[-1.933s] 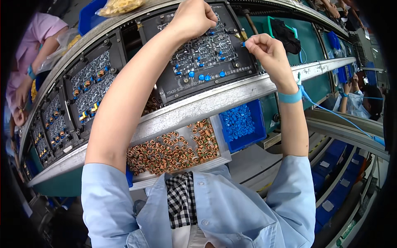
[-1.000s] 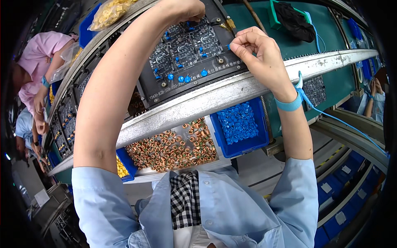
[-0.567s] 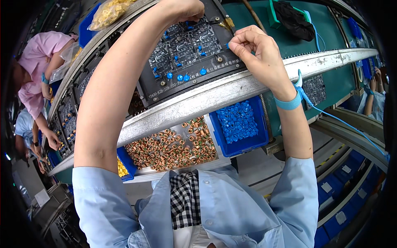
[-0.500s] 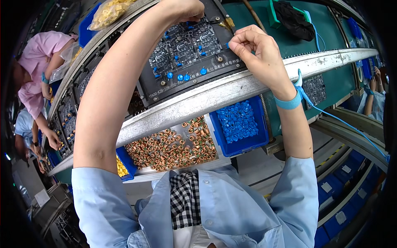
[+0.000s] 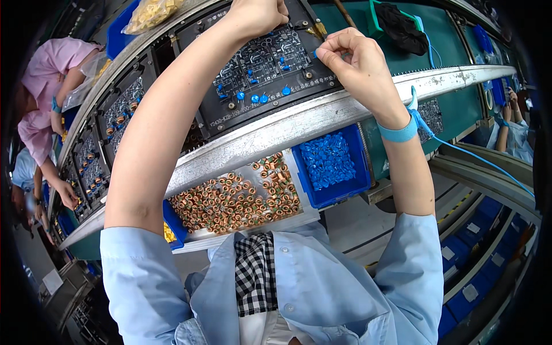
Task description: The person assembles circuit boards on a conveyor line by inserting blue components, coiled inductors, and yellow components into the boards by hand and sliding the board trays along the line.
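Taking the silver rail (image 5: 259, 141) as landmark. The black tray (image 5: 215, 109) is sitting just beyond it, carrying dark circuit boards (image 5: 264, 57) dotted with small blue parts.

Right hand (image 5: 359, 60) is hanging over the far side of the rail, by the tray's right edge. Thumb and forefinger are closing to a narrow pinch on a blue disc (image 5: 315, 54) — only a sliver is showing, poking out leftward beyond the fingertips. The other fingers are curling loosely, clear of it.

Left hand (image 5: 261, 16) is bending over the tray's far part, farther beyond the rail than the right. Its fingers are folding inward and partly leaving view at the top; cannot tell how tight the grip is, or whether it is holding anything.

Handling, my judgement: the disc is looking very light, hard and smooth, apt to slip or spin under a careless pinch. Any thin leads would be bending easily, so the flat faces are offering the better hold.

More of the same kind: four loose discs (image 5: 264, 99) are lying along the tray's near border, just beyond the rail — others are filling a blue bin (image 5: 336, 198) on its near side, beside copper coils (image 5: 230, 201).
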Demonstrator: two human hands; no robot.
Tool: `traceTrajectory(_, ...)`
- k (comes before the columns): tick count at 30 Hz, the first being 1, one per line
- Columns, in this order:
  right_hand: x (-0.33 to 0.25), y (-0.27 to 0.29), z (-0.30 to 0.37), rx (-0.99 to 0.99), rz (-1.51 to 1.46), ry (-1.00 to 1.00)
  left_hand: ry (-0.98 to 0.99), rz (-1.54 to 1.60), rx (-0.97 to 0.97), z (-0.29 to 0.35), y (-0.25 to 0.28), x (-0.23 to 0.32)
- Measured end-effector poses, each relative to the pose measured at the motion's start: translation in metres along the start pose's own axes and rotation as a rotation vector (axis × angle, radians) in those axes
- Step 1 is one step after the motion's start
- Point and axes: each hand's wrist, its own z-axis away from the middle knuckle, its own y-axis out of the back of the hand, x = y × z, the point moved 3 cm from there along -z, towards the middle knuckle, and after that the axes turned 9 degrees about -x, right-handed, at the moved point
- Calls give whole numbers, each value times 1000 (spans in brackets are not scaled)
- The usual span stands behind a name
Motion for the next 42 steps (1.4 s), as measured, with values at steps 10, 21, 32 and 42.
traceTrajectory(10,-23,-20,-25,-96,525,-91,-47,72,91,100,1,20)
traceTrajectory(21,-26,-37,-22,122,791,-81,-276,48,56,116,-35,26)
traceTrajectory(32,-28,-47,-13,179,850,-187,-409,-86,109,115,-43,18)
traceTrajectory(42,-32,-47,-20,130,913,-246,-395,-101,108,118,-36,18)
